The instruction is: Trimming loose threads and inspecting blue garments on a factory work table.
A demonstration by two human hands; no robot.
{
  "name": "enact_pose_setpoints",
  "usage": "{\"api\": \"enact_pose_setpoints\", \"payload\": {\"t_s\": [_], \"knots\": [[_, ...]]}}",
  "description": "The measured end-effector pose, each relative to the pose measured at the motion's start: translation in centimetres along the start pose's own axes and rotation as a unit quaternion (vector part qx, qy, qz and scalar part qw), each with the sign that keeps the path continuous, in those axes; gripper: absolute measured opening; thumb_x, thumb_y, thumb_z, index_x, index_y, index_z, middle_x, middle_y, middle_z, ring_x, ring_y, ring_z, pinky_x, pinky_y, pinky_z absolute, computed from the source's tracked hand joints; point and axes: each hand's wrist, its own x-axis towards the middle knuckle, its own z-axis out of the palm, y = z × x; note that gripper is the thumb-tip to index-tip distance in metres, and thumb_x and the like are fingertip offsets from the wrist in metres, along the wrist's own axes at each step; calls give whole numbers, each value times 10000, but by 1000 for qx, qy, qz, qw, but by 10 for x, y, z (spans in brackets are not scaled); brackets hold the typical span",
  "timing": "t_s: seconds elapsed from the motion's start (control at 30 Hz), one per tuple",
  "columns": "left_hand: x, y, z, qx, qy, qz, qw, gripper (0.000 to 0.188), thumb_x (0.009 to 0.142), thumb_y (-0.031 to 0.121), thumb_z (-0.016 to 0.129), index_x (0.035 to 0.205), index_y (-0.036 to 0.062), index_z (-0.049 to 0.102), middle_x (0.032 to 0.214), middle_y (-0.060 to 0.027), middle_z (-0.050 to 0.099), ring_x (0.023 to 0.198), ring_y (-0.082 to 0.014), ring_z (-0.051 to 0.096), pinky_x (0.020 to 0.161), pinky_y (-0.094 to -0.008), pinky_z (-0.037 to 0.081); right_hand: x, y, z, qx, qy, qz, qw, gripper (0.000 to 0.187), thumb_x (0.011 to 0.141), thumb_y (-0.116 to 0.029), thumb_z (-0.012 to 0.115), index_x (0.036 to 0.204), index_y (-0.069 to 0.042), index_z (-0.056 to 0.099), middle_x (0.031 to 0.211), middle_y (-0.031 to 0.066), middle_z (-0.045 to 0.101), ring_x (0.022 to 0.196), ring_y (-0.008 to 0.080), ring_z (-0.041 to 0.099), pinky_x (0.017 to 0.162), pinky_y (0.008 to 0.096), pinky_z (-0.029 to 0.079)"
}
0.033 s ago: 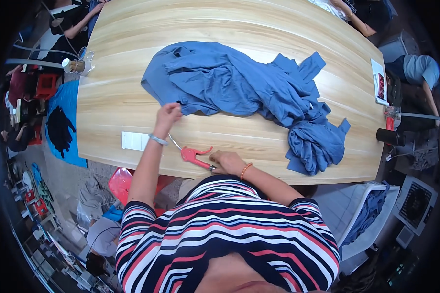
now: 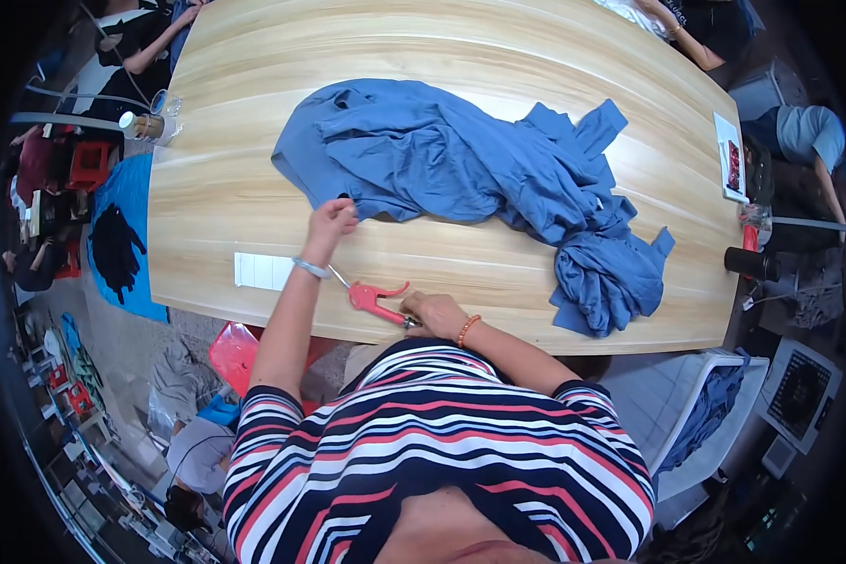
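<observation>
My left hand (image 2: 332, 224) is closed in a pinch just below the lower left edge of a crumpled blue garment (image 2: 414, 150). A small dark spot shows by its fingertips, but I cannot make out what they hold. Below it lies a red air blow gun (image 2: 371, 299) with a thin metal nozzle, slanting over the table. My right hand (image 2: 434, 313) is curled round the fitting at the gun's handle end, close to my body. The garment stretches to the right and ends in a bunched heap.
The wooden table (image 2: 207, 197) bears a white paper strip (image 2: 259, 271) left of my left wrist. A dark cylinder (image 2: 751, 264) sits at the right edge. A white bin (image 2: 724, 414) with blue cloth stands below right. Other people work around the table's far corners.
My left hand has shifted slightly right and its wrist has turned a little. My right hand, the air blow gun and the garment look almost the same.
</observation>
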Motion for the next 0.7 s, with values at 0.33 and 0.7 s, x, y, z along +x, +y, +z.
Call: {"api": "enact_pose_setpoints", "payload": {"t_s": [0.33,0.7], "knots": [[42,-17,37,-379,-37,-173,908,183,870,199,631,943,42,570,803,-119,630,665,-185,592,573,-268,509,-17,9,9,86,74,81,990,245,758,-153,567,958,-22,513,867,201,548,787,377,584,693,449,469],[61,1,46,-345,56,-98,932,276,865,188,634,1052,8,541,984,-157,585,843,-244,610,711,-321,545,-90,8,-57,106,260,175,944,210,797,-221,580,892,-34,561,886,184,541,795,357,575,685,436,466]]}}
